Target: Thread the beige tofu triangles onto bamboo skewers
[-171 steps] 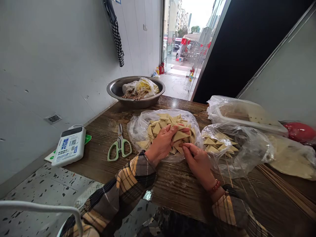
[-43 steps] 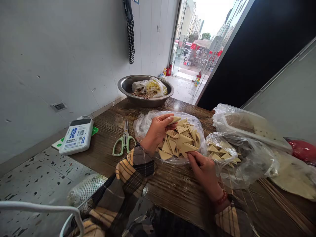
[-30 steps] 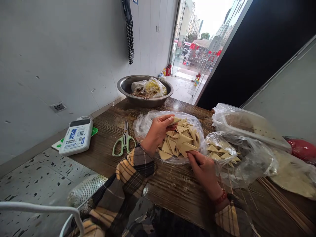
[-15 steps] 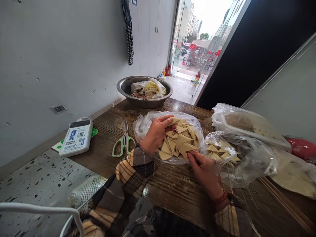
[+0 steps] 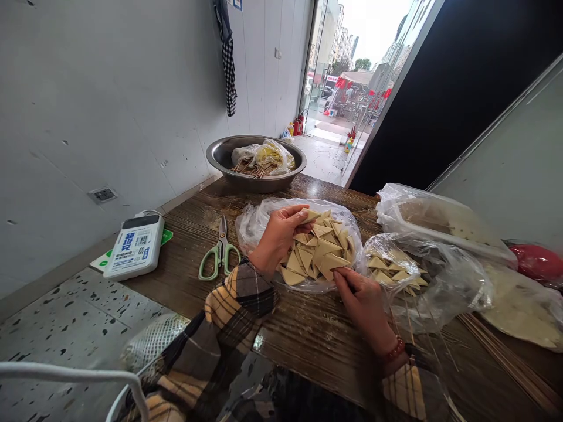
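Observation:
My left hand [image 5: 280, 234] is closed, pinching a flat beige tofu-like triangle [image 5: 311, 215] between thumb and fingers. It hovers over the back left of a clear plastic bag [image 5: 257, 214], spread open around a heap of similar triangles [image 5: 325, 243]. At the heap's front right edge, my right hand [image 5: 363, 296] is closed in a pinch. Its fingertips overlap one slice in view; whether they hold that slice or a thin stick, I cannot tell. Beside this hand, a smaller clear bag [image 5: 457, 272] covers more triangles [image 5: 391, 272], with thin skewers [image 5: 410, 322] sticking out toward me.
Green-handled scissors [image 5: 220, 255] lie left of the heap. A metal basin [image 5: 257, 183] with bagged skewers stands behind. A white box-shaped device [image 5: 136, 246] sits at the left edge. Loose skewers [image 5: 505, 363] and a bagged tray [image 5: 444, 225] are on the right.
The whole view has shifted very slightly. Both hands keep the same pose and place over the heap.

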`<state>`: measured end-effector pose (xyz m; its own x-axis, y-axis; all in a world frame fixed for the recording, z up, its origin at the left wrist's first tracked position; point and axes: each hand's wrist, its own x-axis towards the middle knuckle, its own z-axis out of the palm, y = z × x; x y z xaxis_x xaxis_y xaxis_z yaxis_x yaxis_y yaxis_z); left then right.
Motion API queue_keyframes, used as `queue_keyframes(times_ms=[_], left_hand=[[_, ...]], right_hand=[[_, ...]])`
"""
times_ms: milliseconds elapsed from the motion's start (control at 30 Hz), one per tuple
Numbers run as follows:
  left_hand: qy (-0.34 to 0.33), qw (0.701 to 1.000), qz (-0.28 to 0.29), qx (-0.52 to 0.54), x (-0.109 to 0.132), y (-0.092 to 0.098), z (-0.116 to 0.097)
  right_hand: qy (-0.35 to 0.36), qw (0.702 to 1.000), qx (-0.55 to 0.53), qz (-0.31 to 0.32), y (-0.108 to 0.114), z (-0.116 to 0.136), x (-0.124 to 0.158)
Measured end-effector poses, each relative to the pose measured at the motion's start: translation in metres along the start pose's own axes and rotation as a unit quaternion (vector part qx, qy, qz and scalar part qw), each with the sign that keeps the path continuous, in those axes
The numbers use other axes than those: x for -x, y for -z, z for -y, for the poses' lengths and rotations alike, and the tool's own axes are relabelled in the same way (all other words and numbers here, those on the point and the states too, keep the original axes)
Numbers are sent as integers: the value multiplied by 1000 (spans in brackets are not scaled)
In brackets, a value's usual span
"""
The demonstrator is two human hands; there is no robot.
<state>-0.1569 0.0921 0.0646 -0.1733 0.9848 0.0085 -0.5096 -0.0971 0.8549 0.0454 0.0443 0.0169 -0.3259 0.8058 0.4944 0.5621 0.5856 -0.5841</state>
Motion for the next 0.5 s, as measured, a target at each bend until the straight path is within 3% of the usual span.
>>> queue_keyframes(times_ms=[500], left_hand=[[-23,998,15,-57,3,-5,9]], right_hand=[[-25,1000,-5,-1,1,3,0]])
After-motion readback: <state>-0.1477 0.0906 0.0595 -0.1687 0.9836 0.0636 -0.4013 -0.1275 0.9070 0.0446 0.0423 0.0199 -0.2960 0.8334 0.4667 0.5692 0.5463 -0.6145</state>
